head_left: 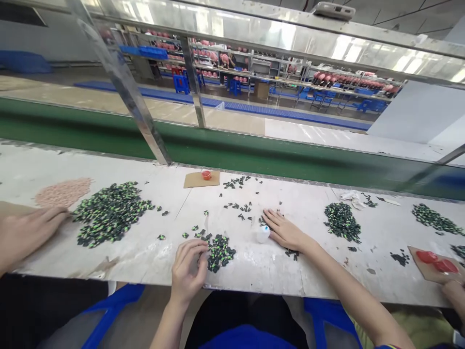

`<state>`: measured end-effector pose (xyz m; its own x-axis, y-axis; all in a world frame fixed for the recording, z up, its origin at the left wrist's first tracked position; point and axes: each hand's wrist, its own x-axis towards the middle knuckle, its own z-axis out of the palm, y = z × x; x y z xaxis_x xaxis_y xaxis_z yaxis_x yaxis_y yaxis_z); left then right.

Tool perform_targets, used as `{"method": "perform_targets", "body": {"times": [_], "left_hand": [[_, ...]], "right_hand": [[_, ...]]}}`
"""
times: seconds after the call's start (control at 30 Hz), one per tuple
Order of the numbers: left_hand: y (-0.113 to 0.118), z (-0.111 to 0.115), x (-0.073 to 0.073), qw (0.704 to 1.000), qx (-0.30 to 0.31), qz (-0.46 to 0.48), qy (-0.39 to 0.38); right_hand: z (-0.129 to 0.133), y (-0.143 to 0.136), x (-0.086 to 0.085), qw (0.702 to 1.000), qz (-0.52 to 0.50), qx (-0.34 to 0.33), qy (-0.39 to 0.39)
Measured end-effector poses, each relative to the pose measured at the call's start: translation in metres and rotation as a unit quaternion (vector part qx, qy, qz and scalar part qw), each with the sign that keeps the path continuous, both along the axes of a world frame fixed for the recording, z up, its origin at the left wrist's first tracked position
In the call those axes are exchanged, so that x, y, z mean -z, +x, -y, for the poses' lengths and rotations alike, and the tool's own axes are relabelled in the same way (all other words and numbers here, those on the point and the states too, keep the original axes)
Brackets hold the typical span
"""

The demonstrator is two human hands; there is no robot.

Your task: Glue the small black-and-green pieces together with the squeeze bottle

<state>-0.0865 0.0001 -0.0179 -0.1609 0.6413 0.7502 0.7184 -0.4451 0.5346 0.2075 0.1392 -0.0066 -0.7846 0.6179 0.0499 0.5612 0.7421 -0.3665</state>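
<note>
The half-curled left hand [187, 269], hold unclear, should touch the green-flecked pile [221, 252] lightly; the flat, open right hand [286, 231] should avoid the white bottle [262, 235]

We've got a green belt [232, 145] along the table's far edge, a metal post [123, 82] slanting in front. Pale device [334, 10] on the overhead beam [236, 22]. Beyond, we see blue stools [180, 84], shelves of pink items [212, 58], a person [231, 62], blurry. Crumpled white tissue [353, 198] right; pink pile [63, 192] far left.
</note>
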Motion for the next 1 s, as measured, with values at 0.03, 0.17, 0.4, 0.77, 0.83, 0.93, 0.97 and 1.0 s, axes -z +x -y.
{"method": "perform_targets", "body": {"times": [0.03, 0.17, 0.4, 0.77, 0.83, 0.93, 0.97, 1.0], "left_hand": [[0.0, 0.0, -0.001, 1.0, 0.003, -0.001, -0.006], [0.001, -0.007, -0.007, 0.997, 0.025, 0.003, -0.07], [0.008, -0.037, -0.013, 0.967, 0.028, -0.1, -0.234], [0.019, -0.057, -0.025, 0.898, 0.068, -0.199, -0.386], [0.022, -0.057, -0.025, 0.898, 0.073, -0.199, -0.385], [0.03, -0.054, -0.028, 0.898, 0.096, -0.192, -0.384], [0.033, -0.052, -0.028, 0.9, 0.105, -0.184, -0.38], [0.037, -0.049, -0.029, 0.903, 0.112, -0.174, -0.376]], "right_hand": [[0.002, -0.002, 0.001, 1.0, -0.009, 0.001, -0.004], [-0.002, -0.005, -0.001, 0.994, -0.11, 0.021, 0.002], [0.011, 0.021, -0.037, 0.96, -0.213, 0.181, 0.025], [0.069, -0.028, -0.004, 0.945, -0.137, 0.294, 0.031], [0.065, -0.038, -0.001, 0.944, -0.152, 0.292, 0.026], [0.063, -0.044, -0.004, 0.941, -0.188, 0.281, 0.002], [0.064, -0.045, -0.007, 0.938, -0.21, 0.276, -0.014], [0.066, -0.044, -0.009, 0.932, -0.238, 0.272, -0.038]]}}
